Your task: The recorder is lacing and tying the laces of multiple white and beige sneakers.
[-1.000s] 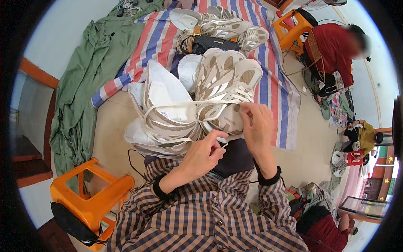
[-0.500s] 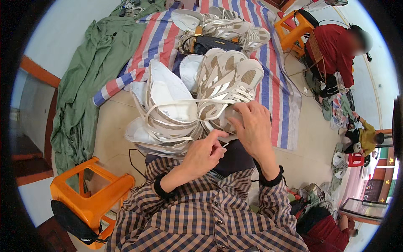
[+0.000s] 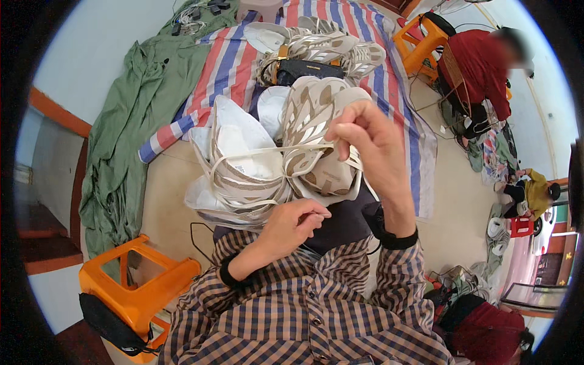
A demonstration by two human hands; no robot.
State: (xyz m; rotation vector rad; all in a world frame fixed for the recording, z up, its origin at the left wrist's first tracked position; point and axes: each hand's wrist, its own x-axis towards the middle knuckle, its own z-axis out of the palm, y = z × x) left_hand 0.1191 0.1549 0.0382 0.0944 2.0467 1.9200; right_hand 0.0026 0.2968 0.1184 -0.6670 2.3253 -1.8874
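A bundle of beige and white shoe uppers (image 3: 255, 176) lies over my lap, with a flat cream shoelace (image 3: 261, 150) running across it. On its right side, more uppers with brown mesh panels (image 3: 310, 115) overlap in a stack. Above the nearest upper, my right hand (image 3: 374, 143) is raised with thumb and fingers pinched together on a shoelace; part of the lace hangs below the hand. Lower down, beside the bundle's near edge, my left hand (image 3: 289, 222) is closed, thumb against curled fingers. Whatever it may hold is hidden.
Farther off, a black bag (image 3: 301, 72) and more uppers (image 3: 328, 45) rest on a striped sheet (image 3: 234, 67). An orange stool (image 3: 134, 286) stands at my left, near green cloth (image 3: 131, 115). A person in red (image 3: 477, 73) sits at the far right by another orange stool (image 3: 417, 39).
My right hand has lifted up and away from the uppers, pinching the lace. My left hand has drawn slightly down; the white lace end at its fingertips no longer shows.
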